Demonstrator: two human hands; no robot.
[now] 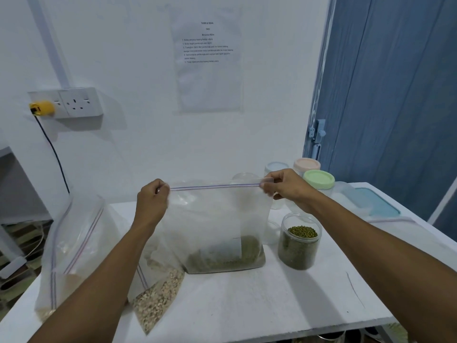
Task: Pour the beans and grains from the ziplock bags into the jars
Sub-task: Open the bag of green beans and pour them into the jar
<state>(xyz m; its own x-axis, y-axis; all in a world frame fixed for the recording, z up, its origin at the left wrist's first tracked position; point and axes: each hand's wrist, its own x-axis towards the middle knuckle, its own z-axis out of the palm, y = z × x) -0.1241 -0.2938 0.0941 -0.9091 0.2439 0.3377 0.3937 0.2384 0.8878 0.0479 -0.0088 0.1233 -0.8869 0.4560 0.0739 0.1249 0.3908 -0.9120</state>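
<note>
A large clear ziplock bag (217, 219) stands upright on the white table (247, 298), with green mung beans settled at its bottom. My left hand (152, 201) pinches the left end of its zip strip. My right hand (284, 188) pinches the right end, and the strip is stretched straight between them. To the right of the bag stands an open clear jar (299, 243), nearly full of green mung beans. Left of the bag lie a ziplock bag of pale grains (158, 293) and another ziplock bag (71, 248) with light contents.
Behind the bag stand jars with a green lid (319, 179), a pink lid (306, 165) and a pale blue lid (276, 167). A box with a teal lid (376, 204) sits at the back right. A wall socket with a yellow plug (42, 108) is on the left.
</note>
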